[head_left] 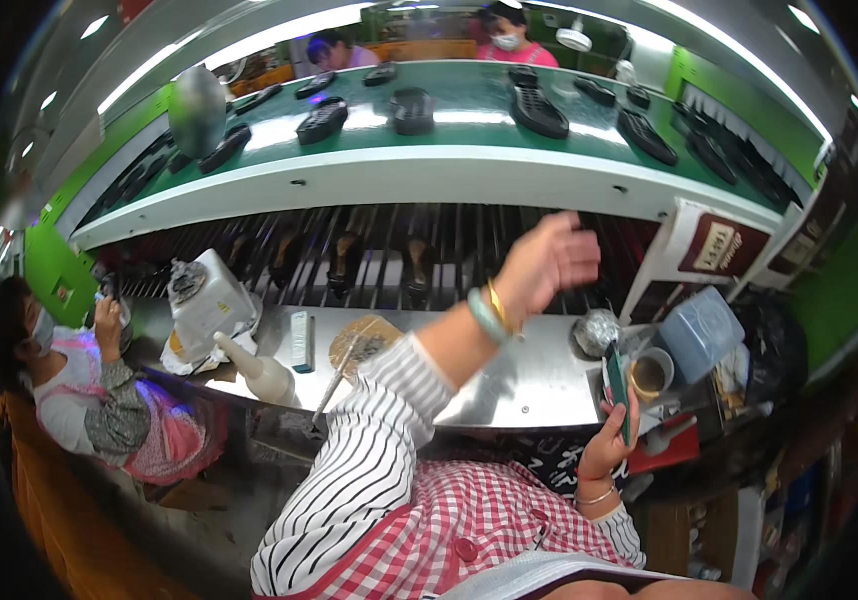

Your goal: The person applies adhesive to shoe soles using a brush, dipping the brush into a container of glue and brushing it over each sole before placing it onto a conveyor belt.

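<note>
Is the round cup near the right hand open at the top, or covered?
Open: no lid shows on the cup, and its brownish inside is visible within the pale rim. How full, I cannot tell.

left fingers (pixel 577 248): rod rack (pixel 469 238) behind them in view; beyond, belt (pixel 469 150) with shoe soles (pixel 539 108) on it. left of them and nearer: jug (pixel 213 308), squeeze bottle (pixel 267 378), small box (pixel 302 342), on worktop (pixel 539 375). right fingers (pixel 634 415): around flat object (pixel 617 388); beyond, slightly left, foil ball (pixel 596 332); beyond, slightly right, cup (pixel 664 362); farther right, plastic container (pixel 701 325).
</note>
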Demonstrator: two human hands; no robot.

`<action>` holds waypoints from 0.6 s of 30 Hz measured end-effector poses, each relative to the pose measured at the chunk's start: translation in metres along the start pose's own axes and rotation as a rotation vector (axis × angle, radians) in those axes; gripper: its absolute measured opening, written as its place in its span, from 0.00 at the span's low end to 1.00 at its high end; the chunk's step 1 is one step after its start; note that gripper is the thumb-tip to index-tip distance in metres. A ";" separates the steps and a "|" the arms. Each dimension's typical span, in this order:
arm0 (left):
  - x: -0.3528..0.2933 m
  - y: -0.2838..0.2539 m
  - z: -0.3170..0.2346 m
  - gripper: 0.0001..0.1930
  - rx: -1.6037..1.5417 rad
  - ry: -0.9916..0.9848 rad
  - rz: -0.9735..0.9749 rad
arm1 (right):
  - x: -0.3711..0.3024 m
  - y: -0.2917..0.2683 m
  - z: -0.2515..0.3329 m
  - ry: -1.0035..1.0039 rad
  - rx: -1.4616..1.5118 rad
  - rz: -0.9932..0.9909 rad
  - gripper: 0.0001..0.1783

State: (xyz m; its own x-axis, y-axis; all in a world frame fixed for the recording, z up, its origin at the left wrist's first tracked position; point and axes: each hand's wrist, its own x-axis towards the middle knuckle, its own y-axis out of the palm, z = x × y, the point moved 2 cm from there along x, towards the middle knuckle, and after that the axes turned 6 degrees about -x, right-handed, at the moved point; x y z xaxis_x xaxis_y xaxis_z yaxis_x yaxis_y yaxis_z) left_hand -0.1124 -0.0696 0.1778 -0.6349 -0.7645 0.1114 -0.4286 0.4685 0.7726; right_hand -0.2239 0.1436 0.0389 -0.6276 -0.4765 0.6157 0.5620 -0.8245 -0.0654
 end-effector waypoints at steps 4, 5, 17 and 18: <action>-0.101 -0.102 0.081 0.20 0.306 0.038 -0.240 | -0.014 0.020 0.005 -0.094 -0.048 0.160 0.16; -0.122 -0.123 0.096 0.19 0.331 0.018 -0.299 | -0.017 0.027 0.003 -0.107 -0.069 0.188 0.16; -0.220 -0.176 0.115 0.13 1.105 0.390 -0.064 | -0.058 0.122 0.019 0.060 0.061 0.655 0.21; -0.220 -0.174 0.113 0.13 1.088 0.395 -0.078 | -0.065 0.127 0.026 -0.002 0.061 0.664 0.20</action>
State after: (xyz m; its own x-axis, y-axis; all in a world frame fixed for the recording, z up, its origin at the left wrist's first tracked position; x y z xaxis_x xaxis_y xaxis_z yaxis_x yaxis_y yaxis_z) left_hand 0.0290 0.0676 -0.0520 -0.4197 -0.8034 0.4224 -0.9058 0.4004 -0.1384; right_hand -0.0979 0.0772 0.0107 -0.1370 -0.8765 0.4615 0.8584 -0.3376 -0.3863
